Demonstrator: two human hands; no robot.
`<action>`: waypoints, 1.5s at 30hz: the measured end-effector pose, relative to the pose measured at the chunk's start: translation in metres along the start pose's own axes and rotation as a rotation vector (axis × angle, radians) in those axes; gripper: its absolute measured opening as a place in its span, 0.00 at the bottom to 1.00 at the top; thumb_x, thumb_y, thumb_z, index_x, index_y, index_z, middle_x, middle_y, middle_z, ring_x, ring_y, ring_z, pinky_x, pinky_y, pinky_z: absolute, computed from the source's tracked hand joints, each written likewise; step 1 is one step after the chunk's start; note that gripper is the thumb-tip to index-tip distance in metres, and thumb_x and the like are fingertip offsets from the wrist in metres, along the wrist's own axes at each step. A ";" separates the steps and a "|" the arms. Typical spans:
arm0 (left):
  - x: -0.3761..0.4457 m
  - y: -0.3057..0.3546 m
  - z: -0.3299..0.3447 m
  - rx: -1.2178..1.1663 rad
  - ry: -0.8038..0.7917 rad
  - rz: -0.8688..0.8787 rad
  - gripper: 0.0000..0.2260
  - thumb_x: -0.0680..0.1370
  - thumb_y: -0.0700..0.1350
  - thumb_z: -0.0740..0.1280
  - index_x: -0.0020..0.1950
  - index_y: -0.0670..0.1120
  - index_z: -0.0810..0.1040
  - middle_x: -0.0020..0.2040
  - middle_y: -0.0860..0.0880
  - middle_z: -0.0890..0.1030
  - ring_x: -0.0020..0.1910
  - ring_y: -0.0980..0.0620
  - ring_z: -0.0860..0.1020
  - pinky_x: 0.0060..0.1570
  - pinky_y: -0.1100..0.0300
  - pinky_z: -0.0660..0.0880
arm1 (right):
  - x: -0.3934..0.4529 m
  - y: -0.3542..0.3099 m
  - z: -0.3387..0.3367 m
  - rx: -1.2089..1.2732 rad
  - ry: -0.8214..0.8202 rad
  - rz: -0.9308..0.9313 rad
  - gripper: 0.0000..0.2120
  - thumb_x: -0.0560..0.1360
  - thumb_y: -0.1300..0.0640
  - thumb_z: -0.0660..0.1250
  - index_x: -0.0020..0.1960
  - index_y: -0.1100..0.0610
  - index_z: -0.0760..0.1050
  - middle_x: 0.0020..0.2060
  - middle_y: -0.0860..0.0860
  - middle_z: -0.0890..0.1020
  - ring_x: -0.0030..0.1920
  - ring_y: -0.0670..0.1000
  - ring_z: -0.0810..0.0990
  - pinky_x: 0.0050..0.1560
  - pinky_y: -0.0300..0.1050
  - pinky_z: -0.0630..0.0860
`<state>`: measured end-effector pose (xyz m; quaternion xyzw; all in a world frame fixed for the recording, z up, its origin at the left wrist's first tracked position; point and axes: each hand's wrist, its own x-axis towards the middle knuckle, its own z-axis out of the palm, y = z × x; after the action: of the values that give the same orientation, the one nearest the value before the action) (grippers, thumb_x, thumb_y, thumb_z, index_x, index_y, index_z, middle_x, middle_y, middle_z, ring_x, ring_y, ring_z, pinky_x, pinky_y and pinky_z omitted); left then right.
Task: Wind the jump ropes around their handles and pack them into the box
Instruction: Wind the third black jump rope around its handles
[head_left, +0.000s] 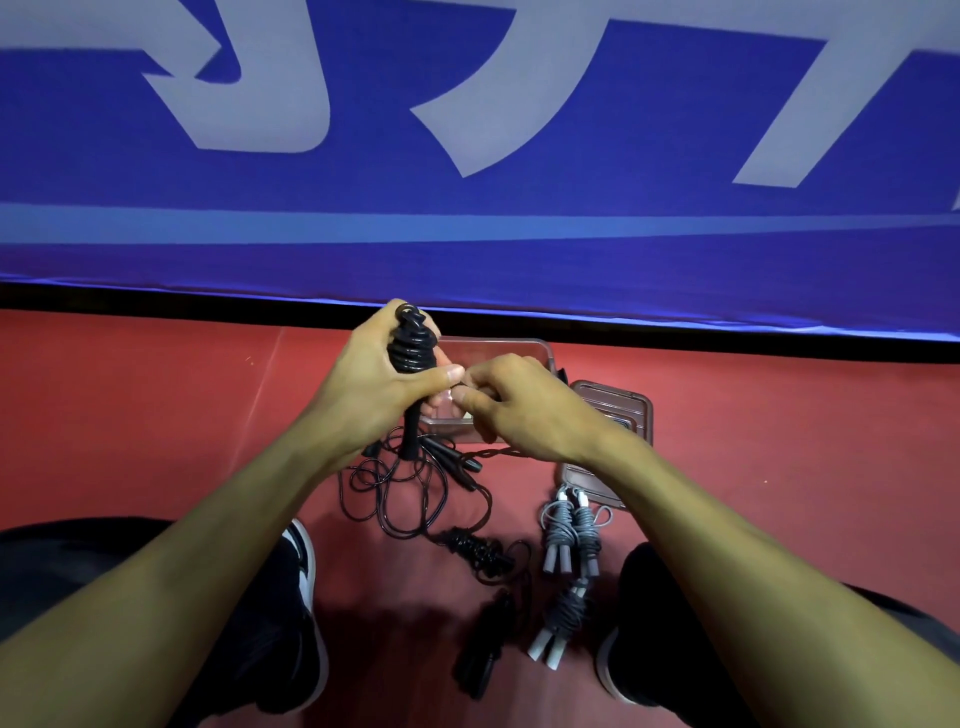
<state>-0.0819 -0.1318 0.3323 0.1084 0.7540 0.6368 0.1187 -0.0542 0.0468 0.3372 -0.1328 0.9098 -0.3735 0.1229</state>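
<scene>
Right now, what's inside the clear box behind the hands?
The clear box looks empty where its far rim shows. The left hand and right hand cover most of it, so anything lower inside stays hidden.

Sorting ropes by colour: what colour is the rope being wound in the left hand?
Black, seen in the head view: the rope coiled in the left hand.

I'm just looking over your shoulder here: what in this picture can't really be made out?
All in the head view:
- Box: its inside is hidden behind both hands.
- Right hand: what its fingertips pinch is too small to tell.
- Black rope in the left hand: the palm covers its handles.
- Banner: its lettering is cut off by the top edge.
- Black bundle near the shoes: in shadow, blurred.
</scene>
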 end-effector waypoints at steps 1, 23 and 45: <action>0.000 0.001 0.001 -0.011 -0.010 0.000 0.14 0.74 0.33 0.74 0.55 0.40 0.72 0.40 0.43 0.81 0.33 0.47 0.79 0.36 0.55 0.77 | 0.001 0.000 0.000 -0.008 0.001 0.005 0.18 0.84 0.55 0.62 0.35 0.51 0.76 0.26 0.43 0.79 0.28 0.38 0.76 0.31 0.31 0.68; -0.005 0.000 0.002 0.326 -0.079 0.011 0.12 0.77 0.51 0.73 0.49 0.49 0.71 0.38 0.52 0.78 0.35 0.56 0.75 0.41 0.54 0.75 | 0.001 0.007 0.001 -0.018 -0.060 0.067 0.14 0.84 0.55 0.63 0.45 0.62 0.80 0.34 0.53 0.84 0.26 0.39 0.78 0.32 0.36 0.74; -0.005 -0.002 0.000 0.121 -0.320 -0.068 0.12 0.76 0.49 0.74 0.54 0.45 0.77 0.49 0.49 0.83 0.53 0.48 0.84 0.61 0.45 0.79 | 0.003 0.012 0.003 -0.084 -0.038 0.073 0.12 0.80 0.61 0.59 0.43 0.65 0.77 0.37 0.59 0.84 0.35 0.57 0.81 0.38 0.57 0.81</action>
<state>-0.0777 -0.1341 0.3305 0.1899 0.7658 0.5603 0.2520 -0.0581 0.0520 0.3255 -0.1120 0.9264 -0.3275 0.1481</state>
